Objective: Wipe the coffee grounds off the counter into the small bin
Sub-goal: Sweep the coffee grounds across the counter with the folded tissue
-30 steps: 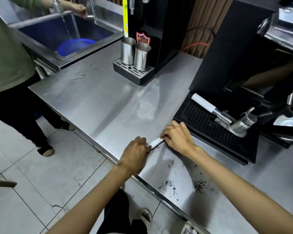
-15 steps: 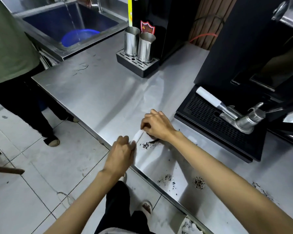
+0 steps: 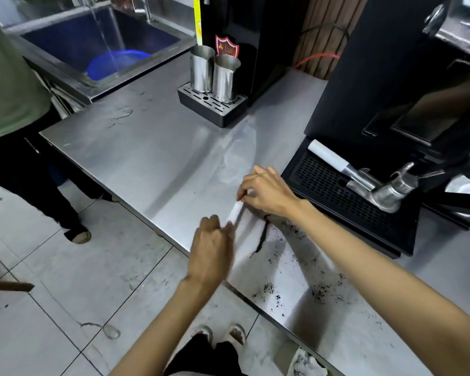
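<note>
Hands: left hand (image 3: pixel 210 248), right hand (image 3: pixel 266 191) pinch white roll (image 3: pixel 235 210) ends | axis near-left to far-right | grounds (image 3: pixel 261 240) just right, parallel; right hand nearer

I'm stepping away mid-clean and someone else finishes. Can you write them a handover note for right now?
The right hand pinches the upper end of the white wipe; the left hand is at its lower end, grip blurred. The wipe lies on the counter by the front edge. Grounds: a gathered line right of the wipe, loose patches beyond. Done: that line only. Left: sweep everything over the edge into what looks like the small bin below it.
</note>
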`<action>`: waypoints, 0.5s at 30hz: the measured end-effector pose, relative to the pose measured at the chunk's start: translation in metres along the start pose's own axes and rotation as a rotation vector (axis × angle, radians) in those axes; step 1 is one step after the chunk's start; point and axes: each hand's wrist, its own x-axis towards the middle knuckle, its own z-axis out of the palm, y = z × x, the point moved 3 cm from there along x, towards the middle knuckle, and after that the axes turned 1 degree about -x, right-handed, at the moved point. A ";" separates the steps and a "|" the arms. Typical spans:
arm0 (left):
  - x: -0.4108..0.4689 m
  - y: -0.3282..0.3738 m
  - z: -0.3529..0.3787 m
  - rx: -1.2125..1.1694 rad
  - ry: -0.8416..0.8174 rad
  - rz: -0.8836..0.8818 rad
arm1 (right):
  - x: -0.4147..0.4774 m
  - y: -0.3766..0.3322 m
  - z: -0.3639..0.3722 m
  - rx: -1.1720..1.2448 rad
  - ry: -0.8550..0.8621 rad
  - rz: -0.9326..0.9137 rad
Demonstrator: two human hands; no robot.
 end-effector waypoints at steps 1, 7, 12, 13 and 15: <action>0.008 -0.013 -0.007 0.004 0.040 0.005 | 0.011 -0.005 0.002 -0.005 0.010 0.006; 0.025 -0.047 -0.005 0.246 -0.080 0.018 | 0.038 -0.020 0.026 -0.033 0.014 0.057; 0.007 -0.018 0.014 0.168 -0.100 0.142 | 0.000 0.000 0.024 -0.020 0.016 0.076; 0.003 -0.010 0.019 0.153 -0.125 0.161 | -0.013 0.005 0.023 -0.023 0.017 0.084; -0.002 0.004 0.029 0.178 -0.215 0.206 | -0.038 0.013 0.022 -0.050 0.013 0.101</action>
